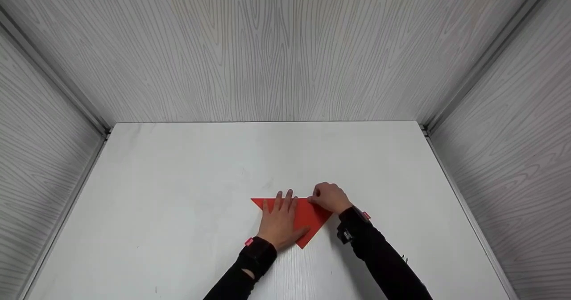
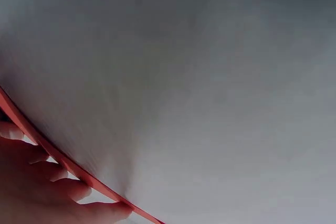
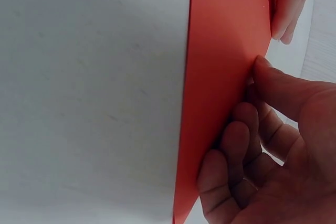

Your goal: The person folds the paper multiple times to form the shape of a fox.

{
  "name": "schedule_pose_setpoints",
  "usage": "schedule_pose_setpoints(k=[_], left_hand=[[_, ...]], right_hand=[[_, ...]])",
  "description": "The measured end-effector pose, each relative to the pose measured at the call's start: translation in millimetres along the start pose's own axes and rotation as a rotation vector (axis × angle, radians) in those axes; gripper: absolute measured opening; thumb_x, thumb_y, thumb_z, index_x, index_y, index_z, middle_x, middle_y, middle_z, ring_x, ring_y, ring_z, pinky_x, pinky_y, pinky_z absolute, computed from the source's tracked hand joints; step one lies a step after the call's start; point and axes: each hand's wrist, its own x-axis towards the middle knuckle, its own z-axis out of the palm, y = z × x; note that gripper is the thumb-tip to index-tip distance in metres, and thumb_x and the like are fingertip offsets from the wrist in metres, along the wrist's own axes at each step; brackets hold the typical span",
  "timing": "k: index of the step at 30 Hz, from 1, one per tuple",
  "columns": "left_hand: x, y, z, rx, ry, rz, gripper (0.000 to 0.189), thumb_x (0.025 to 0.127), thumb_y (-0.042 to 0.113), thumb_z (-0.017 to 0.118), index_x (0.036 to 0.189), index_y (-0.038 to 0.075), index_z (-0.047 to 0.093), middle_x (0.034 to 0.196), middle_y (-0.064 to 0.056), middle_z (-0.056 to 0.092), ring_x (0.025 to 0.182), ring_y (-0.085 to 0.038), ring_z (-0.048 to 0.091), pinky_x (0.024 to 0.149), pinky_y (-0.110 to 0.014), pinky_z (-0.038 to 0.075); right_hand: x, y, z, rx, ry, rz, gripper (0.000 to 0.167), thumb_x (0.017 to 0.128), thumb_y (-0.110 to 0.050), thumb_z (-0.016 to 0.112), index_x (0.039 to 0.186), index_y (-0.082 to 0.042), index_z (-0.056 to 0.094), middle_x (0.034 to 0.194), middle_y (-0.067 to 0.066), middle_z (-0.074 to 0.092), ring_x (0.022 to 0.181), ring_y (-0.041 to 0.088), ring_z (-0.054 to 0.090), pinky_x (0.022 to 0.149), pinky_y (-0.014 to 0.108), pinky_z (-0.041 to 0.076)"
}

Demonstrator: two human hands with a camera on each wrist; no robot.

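A red sheet of paper (image 1: pixel 308 217), folded into a triangle, lies on the white table with its long edge away from me and one corner pointing toward me. My left hand (image 1: pixel 277 225) rests on its left part, fingers spread and straight. At the right end of the long edge, my right hand (image 1: pixel 331 198) pinches the paper between thumb and curled fingers. In the right wrist view the thumb (image 3: pixel 283 87) touches the paper's edge (image 3: pixel 226 40); the index fingertip is partly hidden. Left fingertips (image 2: pixel 118 211) reach past the paper's edge in the left wrist view.
The white table (image 1: pixel 178 170) is bounded by a wood-grain panel (image 1: pixel 267 54) at the back and by side panels at left (image 1: pixel 40 135) and right (image 1: pixel 513 148). Black sleeves with wrist-worn devices cover both forearms.
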Motion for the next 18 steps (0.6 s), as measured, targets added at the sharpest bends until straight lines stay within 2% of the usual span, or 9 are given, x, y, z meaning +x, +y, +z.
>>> schedule_pose_setpoints(k=[8,18], left_hand=[[-4.9,-12.2,-3.6,-0.025,-0.011,-0.006,0.084,0.094,0.061,0.062,0.156,0.008,0.045,0.162,-0.013,0.04,0.149,-0.036,0.036,0.116,-0.065,0.03],[-20.1,-41.0,-7.6,-0.092,0.012,-0.038,0.083,0.094,0.056,0.062,0.155,0.003,0.046,0.161,-0.015,0.041,0.149,-0.039,0.036,0.115,-0.069,0.027]], right_hand=[[0.6,-4,1,0.004,-0.01,-0.019,0.018,0.094,-0.021,0.075,0.084,-0.007,0.069,0.074,0.0,0.061,0.07,0.016,0.053,0.064,0.032,0.046],[-1.0,-1,1,0.013,0.009,-0.027,0.018,0.094,-0.02,0.075,0.084,-0.007,0.068,0.073,-0.001,0.059,0.068,0.015,0.051,0.063,0.031,0.043]])
